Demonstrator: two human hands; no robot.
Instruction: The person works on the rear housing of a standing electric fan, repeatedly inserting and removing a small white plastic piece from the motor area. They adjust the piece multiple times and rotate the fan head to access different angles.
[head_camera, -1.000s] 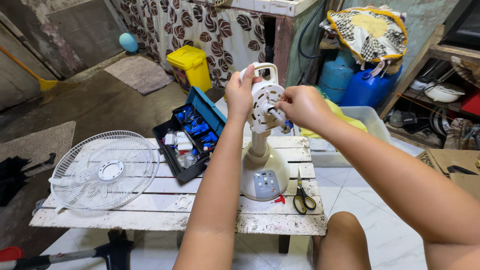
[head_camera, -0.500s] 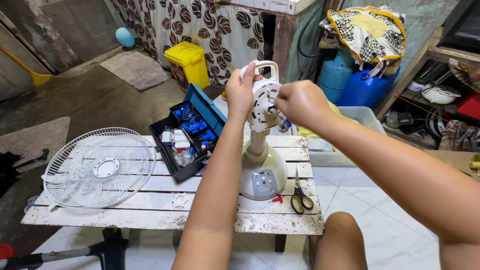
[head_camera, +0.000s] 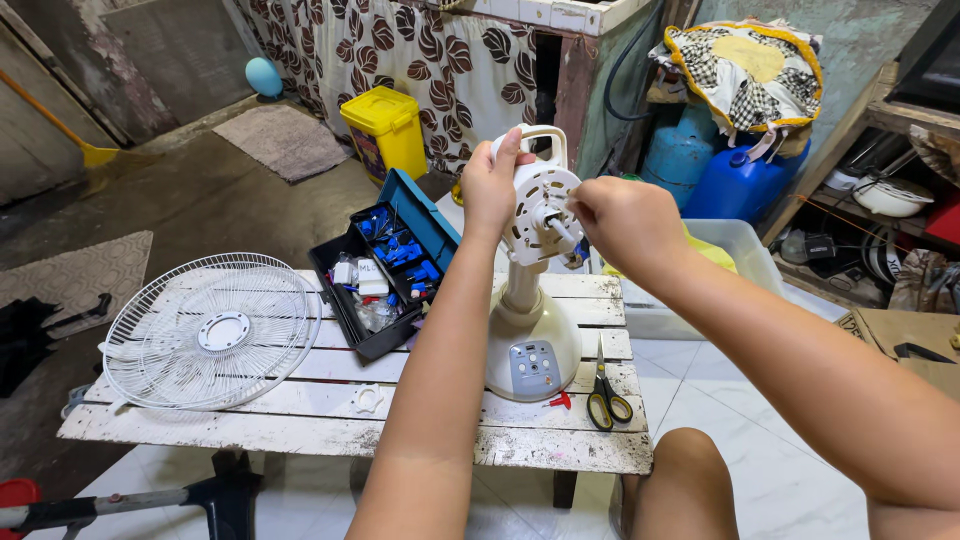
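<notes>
From where I watched, the right hand (head_camera: 622, 218) hid its own fingertips, pinched at the shaft of the white fan motor head (head_camera: 541, 212), whatever they held unclear, while the left hand (head_camera: 492, 185) gripped the head's left edge, upright near the wooden table's (head_camera: 300, 440) right end beside scissors (head_camera: 605, 392).

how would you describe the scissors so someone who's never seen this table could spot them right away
Start at the white slatted wooden table and find the cream fan base standing near its right end. The scissors lie flat just right of that base, by the table's front edge. They alone have black handles with yellow inside the loops; the small red piece beside them is plain plastic.
</notes>
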